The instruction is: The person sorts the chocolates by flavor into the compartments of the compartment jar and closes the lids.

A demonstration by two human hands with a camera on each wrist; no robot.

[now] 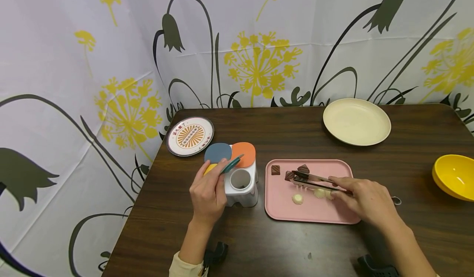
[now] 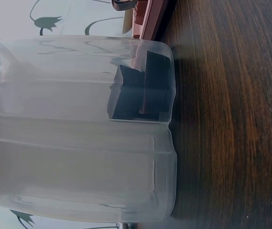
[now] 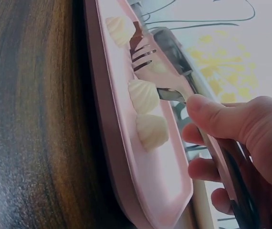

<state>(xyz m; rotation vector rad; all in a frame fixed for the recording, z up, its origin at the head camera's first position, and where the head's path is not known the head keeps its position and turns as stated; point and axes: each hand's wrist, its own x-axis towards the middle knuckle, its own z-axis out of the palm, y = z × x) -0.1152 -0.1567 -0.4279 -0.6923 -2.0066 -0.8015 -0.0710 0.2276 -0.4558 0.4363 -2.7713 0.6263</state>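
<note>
Head view: left of the tray (image 1: pixel 281 212), the left hand (image 1: pixel 208 192) pinches a green lid (image 1: pixel 232 164); over the tray, the right hand (image 1: pixel 366 198) grips tongs (image 1: pixel 319 186).

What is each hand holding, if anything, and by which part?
The right hand holds silver metal tongs by their arms, behind the tips; the left hand holds the raised rounded teal lid by its near edge.

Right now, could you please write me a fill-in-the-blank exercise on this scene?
The right hand holds tongs over the ____ tray.
The left hand holds the teal lid; other lids on the container are blue, orange and ____.
In the head view, the cream plate is to the ____ of the yellow bowl.
Missing: pink; yellow; left.
</note>
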